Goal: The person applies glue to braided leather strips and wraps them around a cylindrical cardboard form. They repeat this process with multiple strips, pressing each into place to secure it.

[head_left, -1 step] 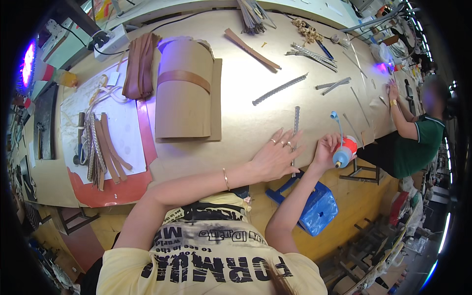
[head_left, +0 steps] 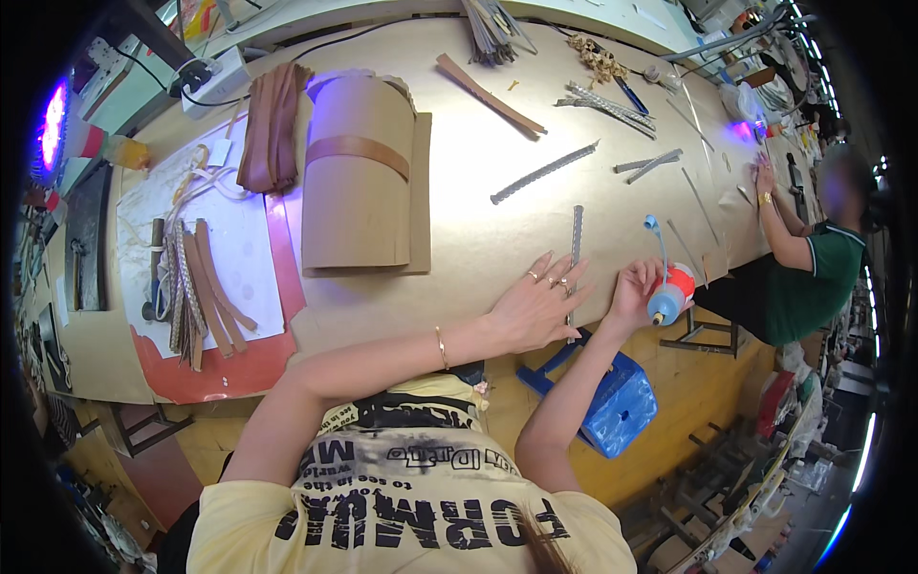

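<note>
My left hand (head_left: pixel 540 304) lies flat near the table's front edge, its fingers spread over a narrow grey braided strip (head_left: pixel 577 232). The strip's far end shows beyond my fingertips, and its near end comes out by my thumb; the middle is covered. In my right hand (head_left: pixel 634 292) is a squeeze bottle (head_left: pixel 681 279) with a red band and a light-blue top, tipped so that its nozzle points back toward me. A small blue cap (head_left: pixel 651 222) stands out from it on a thin tether. Farther away lies another grey braided strip (head_left: pixel 545 173).
A rolled brown sheet (head_left: pixel 354 215) bound with a strap and a brown leather bundle (head_left: pixel 271 134) occupy the left. More strips (head_left: pixel 612 110) lie at the far right. A blue stool (head_left: pixel 617 407) stands below the table edge. Another person (head_left: pixel 813 263) works at right.
</note>
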The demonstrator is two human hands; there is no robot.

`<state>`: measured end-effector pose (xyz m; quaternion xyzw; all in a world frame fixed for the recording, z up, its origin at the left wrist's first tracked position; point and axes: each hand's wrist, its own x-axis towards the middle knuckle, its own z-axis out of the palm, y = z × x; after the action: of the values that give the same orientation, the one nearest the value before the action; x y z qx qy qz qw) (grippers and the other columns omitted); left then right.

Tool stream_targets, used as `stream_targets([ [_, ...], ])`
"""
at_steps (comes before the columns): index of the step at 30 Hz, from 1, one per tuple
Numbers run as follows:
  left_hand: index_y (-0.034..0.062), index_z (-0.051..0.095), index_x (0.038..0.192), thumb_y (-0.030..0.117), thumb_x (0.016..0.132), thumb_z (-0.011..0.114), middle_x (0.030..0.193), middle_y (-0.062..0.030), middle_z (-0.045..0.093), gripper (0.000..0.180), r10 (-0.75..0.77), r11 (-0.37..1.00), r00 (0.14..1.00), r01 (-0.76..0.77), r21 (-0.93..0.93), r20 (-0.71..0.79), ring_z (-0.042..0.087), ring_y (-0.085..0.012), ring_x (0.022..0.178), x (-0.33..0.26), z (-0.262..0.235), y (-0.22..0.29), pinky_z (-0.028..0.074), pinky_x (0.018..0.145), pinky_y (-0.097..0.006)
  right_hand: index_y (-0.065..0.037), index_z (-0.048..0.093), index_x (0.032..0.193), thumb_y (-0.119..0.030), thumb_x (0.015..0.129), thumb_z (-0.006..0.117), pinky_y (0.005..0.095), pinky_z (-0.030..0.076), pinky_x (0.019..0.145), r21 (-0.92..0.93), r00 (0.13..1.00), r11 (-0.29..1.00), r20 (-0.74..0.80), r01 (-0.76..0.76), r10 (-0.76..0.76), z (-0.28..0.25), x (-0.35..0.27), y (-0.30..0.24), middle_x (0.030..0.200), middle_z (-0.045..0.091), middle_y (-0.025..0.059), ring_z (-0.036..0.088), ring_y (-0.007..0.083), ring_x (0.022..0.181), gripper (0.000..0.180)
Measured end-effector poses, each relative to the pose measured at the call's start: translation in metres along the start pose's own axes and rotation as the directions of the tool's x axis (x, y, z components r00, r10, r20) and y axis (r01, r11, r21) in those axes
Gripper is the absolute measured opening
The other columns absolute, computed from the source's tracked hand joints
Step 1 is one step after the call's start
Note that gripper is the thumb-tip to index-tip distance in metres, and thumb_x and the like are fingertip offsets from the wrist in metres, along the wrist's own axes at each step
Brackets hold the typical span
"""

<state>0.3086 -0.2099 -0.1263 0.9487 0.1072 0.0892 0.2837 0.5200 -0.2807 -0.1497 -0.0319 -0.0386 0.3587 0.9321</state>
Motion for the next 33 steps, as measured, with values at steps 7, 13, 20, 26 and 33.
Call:
stream_targets([
  [7, 0.0070, 0.046, 0.139, 0.048, 0.094, 0.051, 0.155, -0.0163, 0.029, 0.060, 0.049, 0.998, 0.998, -0.048, 0.042, -0.037, 0.027, -0.0315, 0.144, -0.029, -0.008, -0.042, 0.017, 0.118, -0.051, -0.006, 0.057, 0.105, -0.062, 0.068, 0.078, 0.0263, 0.036, 0.058, -0.119, 0.999, 0.992, 0.042, 0.029, -0.024, 0.000, 0.006, 0.006, 0.079, 0.054, 0.0022, 0.042, 0.0114, 0.059, 0.070],
  [13, 0.0058, 0.046, 0.139, 0.041, 0.094, 0.054, 0.154, -0.0157, 0.031, 0.057, -0.082, 0.993, 0.996, 0.078, 0.091, 0.046, 0.027, -0.0317, 0.143, -0.121, -0.047, -0.044, 0.021, 0.117, -0.051, -0.012, 0.058, 0.115, -0.072, 0.067, 0.072, 0.0337, 0.044, 0.074, -0.276, 0.996, 0.958, 0.066, 0.079, -0.063, 0.008, -0.006, 0.022, 0.092, 0.062, 0.0003, 0.051, 0.0174, 0.080, 0.078],
  [20, -0.0001, 0.038, 0.143, 0.031, 0.095, 0.054, 0.152, -0.0233, 0.029, 0.060, -0.304, 0.946, 0.938, 0.317, 0.062, -0.165, 0.027, -0.0363, 0.142, -0.115, -0.034, -0.027, 0.023, 0.117, -0.046, -0.011, 0.058, 0.112, -0.057, 0.065, 0.082, 0.0521, 0.029, 0.106, 0.015, 0.950, 0.953, 0.081, -0.303, 0.301, 0.030, 0.000, 0.084, 0.118, 0.056, 0.0123, 0.046, 0.0304, 0.116, 0.070],
  [26, -0.0004, 0.038, 0.143, 0.028, 0.095, 0.053, 0.152, -0.0240, 0.028, 0.058, -0.364, 0.925, 0.921, 0.376, 0.065, -0.138, 0.026, -0.0383, 0.142, -0.100, -0.030, -0.028, 0.021, 0.117, -0.047, -0.016, 0.060, 0.114, -0.079, 0.072, 0.059, 0.0696, 0.020, 0.109, -0.138, 0.837, 0.846, 0.133, -0.516, 0.532, 0.058, -0.009, 0.180, 0.145, 0.038, 0.0230, 0.033, 0.0387, 0.136, 0.076],
  [33, 0.0010, 0.033, 0.146, 0.029, 0.094, 0.054, 0.155, -0.0234, 0.023, 0.063, -0.474, 0.877, 0.865, 0.481, 0.001, -0.166, 0.022, -0.0378, 0.144, -0.117, -0.034, -0.028, 0.020, 0.117, -0.048, -0.014, 0.053, 0.123, -0.092, 0.071, 0.039, 0.0675, 0.029, 0.101, -0.487, 0.934, 0.803, -0.264, -0.344, 0.241, 0.075, -0.019, 0.183, 0.142, 0.046, 0.0221, 0.038, 0.0356, 0.135, 0.095],
])
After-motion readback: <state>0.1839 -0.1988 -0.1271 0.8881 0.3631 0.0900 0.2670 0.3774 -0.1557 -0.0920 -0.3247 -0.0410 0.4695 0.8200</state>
